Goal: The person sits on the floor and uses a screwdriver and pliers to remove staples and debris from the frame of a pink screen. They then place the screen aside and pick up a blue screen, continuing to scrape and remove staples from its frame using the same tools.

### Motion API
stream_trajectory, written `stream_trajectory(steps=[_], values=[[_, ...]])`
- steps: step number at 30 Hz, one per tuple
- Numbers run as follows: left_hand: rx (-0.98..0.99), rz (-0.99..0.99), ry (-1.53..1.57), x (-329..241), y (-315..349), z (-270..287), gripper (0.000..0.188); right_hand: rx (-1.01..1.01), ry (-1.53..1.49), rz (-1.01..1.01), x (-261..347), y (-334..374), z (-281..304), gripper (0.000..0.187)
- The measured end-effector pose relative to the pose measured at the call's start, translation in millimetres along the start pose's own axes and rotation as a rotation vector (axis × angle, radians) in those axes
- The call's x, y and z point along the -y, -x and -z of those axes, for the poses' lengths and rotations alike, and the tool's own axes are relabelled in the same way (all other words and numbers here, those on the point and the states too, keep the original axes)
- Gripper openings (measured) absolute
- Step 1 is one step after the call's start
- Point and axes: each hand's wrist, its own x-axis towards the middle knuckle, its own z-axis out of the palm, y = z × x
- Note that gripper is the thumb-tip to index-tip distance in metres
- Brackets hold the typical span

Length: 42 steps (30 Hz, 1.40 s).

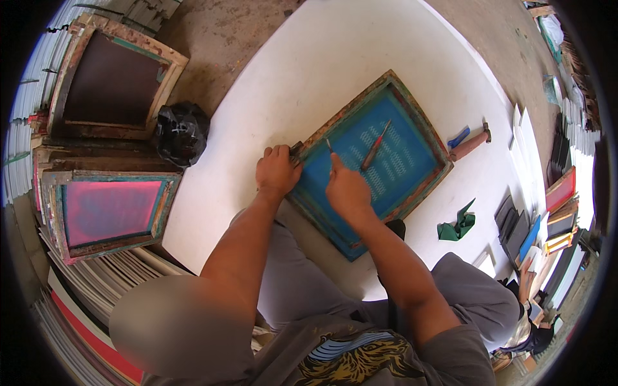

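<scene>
The left hand [277,170] clenched the near-left corner of the blue screen frame [373,161]; the right hand [346,188] pinched a thin tool [329,147] against its mesh. White worktop [309,77] lay open beyond, stacked frames [109,206] bordering its left.

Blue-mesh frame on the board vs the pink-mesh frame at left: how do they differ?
The blue-mesh frame lies flat on the white board; the pink-mesh frame rests on stacked frames beside it. The blue one is being handled: the left hand grips its corner, the right hand holds a thin tool to its mesh, and a red-handled tool lies on it. The pink one is untouched, with nothing on it. Both have worn, paint-stained wooden rims.
</scene>
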Motion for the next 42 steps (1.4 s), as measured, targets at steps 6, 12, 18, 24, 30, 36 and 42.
stream_trajectory(steps=[6,12,18,24,30,36,42], values=[[0.045,0.025,-0.055,-7.9,-0.2,6.6,0.042,-0.136,-0.183,0.104,-30.2,-5.3,-10.1,0.047],[0.053,0.059,-0.045,-7.2,-0.4,8.2,0.046,-0.130,-0.171,0.048,-20.8,0.8,-7.1,0.045],[0.073,0.089,-0.044,-8.8,0.5,8.9,0.047,-0.067,-0.012,0.096,-30.2,-5.4,0.5,0.045],[0.076,0.070,-0.059,-11.9,0.1,8.6,0.047,-0.022,-0.305,0.116,-55.4,-15.3,-2.1,0.046],[0.063,0.074,-0.047,-7.3,0.4,6.7,0.046,-0.057,0.025,0.110,-38.9,-5.3,-2.6,0.046],[0.035,0.047,-0.044,-10.7,0.4,6.4,0.046,-0.169,-0.532,0.165,-67.0,-16.4,-38.5,0.044],[0.048,0.066,-0.061,-9.1,-0.9,6.0,0.045,-0.133,-0.233,0.108,-44.5,-4.8,-29.4,0.045]])
